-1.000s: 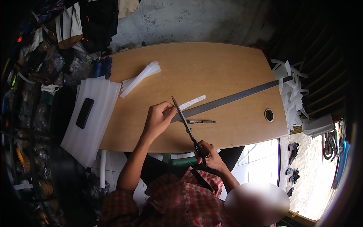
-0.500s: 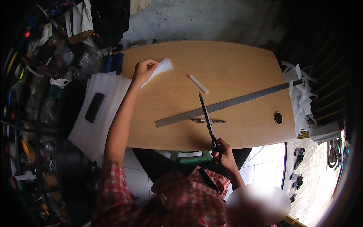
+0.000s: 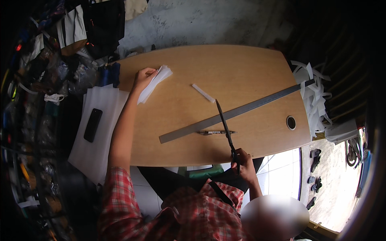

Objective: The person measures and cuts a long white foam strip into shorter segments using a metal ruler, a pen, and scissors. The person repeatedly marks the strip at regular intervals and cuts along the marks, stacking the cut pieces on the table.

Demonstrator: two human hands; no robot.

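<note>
My left hand reaches to the far left of the table, its fingers closed at the upper edge of a stack of thin white strips. The strips lie slightly fanned on the tabletop. My right hand grips the black handles of a pair of scissors at the near edge. Their long blades look closed and point away from me, above the steel ruler. A dark pen-like tool lies beside the ruler, partly behind the scissors. One short white strip rests beyond the scissors' tip.
White translucent sheets hang over the table's left side with a black phone on them. Loose white offcuts dangle off the right edge of the wooden table. A round cable hole sits near that edge. Cluttered shelving stands left.
The whole view has shifted slightly, moving the table's contents left and down. More of the strip stack shows beside my left hand. The scissors stay in my right hand.
</note>
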